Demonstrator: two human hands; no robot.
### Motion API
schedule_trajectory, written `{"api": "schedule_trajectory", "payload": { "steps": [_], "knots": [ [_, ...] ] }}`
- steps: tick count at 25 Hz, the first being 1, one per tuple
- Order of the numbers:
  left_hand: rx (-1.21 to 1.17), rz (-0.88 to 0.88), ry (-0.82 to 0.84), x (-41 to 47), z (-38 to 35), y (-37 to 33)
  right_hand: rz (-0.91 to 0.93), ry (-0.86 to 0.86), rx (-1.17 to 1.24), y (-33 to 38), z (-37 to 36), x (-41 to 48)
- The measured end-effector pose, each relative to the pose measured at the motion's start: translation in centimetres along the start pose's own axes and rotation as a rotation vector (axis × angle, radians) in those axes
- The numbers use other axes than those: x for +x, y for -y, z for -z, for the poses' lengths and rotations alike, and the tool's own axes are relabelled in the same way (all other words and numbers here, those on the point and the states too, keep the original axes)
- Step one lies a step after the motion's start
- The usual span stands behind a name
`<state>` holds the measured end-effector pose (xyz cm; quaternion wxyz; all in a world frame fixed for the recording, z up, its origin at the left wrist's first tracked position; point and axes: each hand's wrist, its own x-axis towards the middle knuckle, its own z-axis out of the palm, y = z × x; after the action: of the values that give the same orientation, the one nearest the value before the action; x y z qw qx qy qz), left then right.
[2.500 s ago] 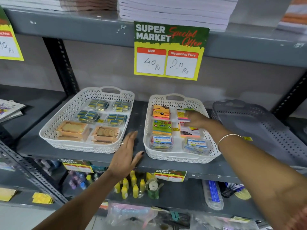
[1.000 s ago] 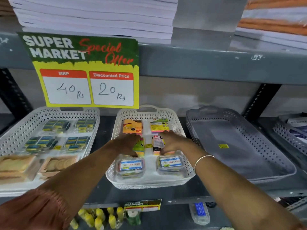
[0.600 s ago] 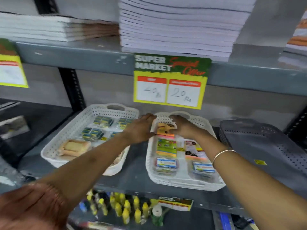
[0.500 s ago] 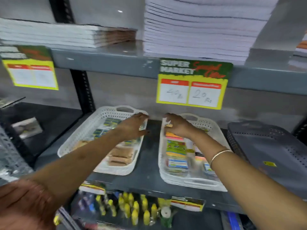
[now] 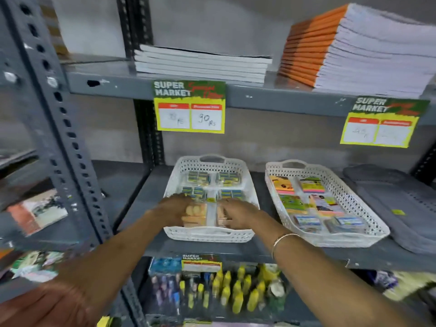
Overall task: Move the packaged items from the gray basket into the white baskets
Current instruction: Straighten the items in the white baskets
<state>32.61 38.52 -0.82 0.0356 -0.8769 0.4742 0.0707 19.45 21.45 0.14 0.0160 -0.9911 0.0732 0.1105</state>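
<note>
White baskets: two on the middle shelf [image 5: 132, 190], side by side with a bare strip of shelf between them; the left white basket [image 5: 250, 185] and the right white basket [image 5: 354, 199] each run their long axis front to back, handles at the far and near ends.
Gray basket: one [image 5: 387, 197], at the right end of the shelf, just beside the right white basket, same front-to-back run; it looks bare inside apart from a small yellow sticker [image 5: 398, 211].
Left basket contents: four blue-and-yellow packs [image 5: 198, 178] in two rows of two at the back, two tan packs [image 5: 195, 214] at the front.
Right basket contents: six packaged items [image 5: 292, 204] in three rows of two, lying flat.
Left hand: [image 5: 172, 210] lies on the left tan pack, fingers curled over it; motion blur leaves the grip unclear.
Right hand: [image 5: 238, 213] on the right tan pack, fingers together and bent down; a bangle [image 5: 282, 239] on the wrist.
Open room: bare shelf left of the left basket up to the upright post [image 5: 70, 161]; both baskets sit near the shelf's front edge.
Price signs: two [image 5: 190, 107] hang from the shelf above.
</note>
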Motion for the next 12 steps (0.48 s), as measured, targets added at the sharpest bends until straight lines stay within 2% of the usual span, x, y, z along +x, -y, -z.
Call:
{"api": "schedule_trajectory", "payload": {
  "steps": [8,10,12],
  "knots": [
    [-0.102,-0.045,0.038,0.9,-1.0,1.3,-0.015,-0.014,-0.088,0.2,-0.3,0.4],
    [-0.133,-0.046,0.067,1.1,-1.1,1.4,0.005,0.015,-0.008,0.1,0.0,0.4],
    [-0.227,-0.025,0.074,1.5,-0.3,1.2,-0.033,0.039,0.19,-0.7,0.9,1.1]
  ]
}}
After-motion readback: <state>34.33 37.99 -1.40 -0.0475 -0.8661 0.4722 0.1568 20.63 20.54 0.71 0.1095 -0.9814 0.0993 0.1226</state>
